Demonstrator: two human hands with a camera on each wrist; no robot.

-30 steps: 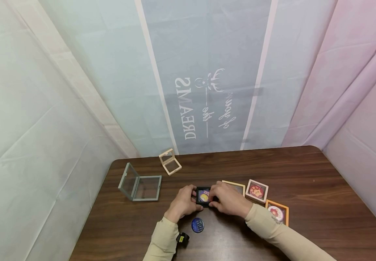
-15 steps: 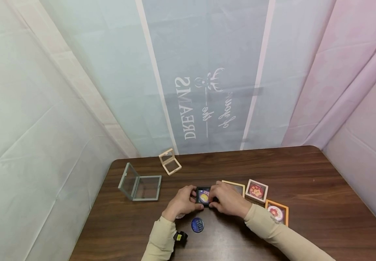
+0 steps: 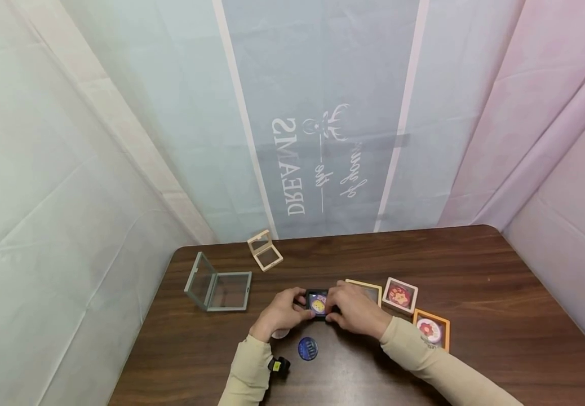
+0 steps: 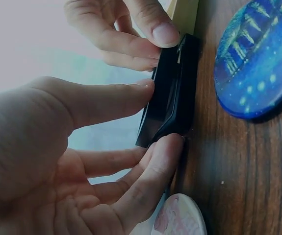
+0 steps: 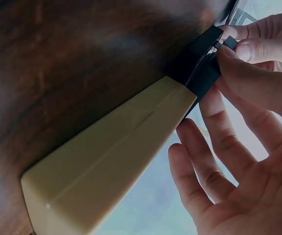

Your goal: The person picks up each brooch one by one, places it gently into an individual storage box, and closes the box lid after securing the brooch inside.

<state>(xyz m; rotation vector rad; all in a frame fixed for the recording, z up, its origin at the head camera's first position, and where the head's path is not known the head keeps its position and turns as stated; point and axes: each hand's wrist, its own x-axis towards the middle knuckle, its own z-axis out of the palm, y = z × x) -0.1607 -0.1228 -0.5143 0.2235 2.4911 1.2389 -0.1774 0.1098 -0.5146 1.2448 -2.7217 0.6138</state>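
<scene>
A small black display frame (image 4: 187, 93) lies on the wooden table, and a round yellow-and-purple badge (image 3: 318, 305) shows through its window. My left hand (image 3: 284, 312) grips its left side, the thumb on the lid and a finger low at the corner. From the other side my right hand (image 3: 355, 309) holds it by thumb and fingers. In the left wrist view a thin gap shows between lid and base. A blue round badge (image 3: 307, 349) lies in front of the frame. Partly under my left hand is a pale round badge (image 4: 180, 218).
A pale yellow frame (image 5: 111, 152) adjoins the black one, partly behind my right hand. Further right are a white frame (image 3: 400, 295) and an orange frame (image 3: 446, 330), each with a badge. At left stand an open grey-green frame (image 3: 248, 293) and an open cream frame (image 3: 274, 264).
My left thumb has moved from the frame's near edge up onto its lid. The left wrist has shifted slightly left, uncovering the pale badge. My right hand has stayed nearly still.
</scene>
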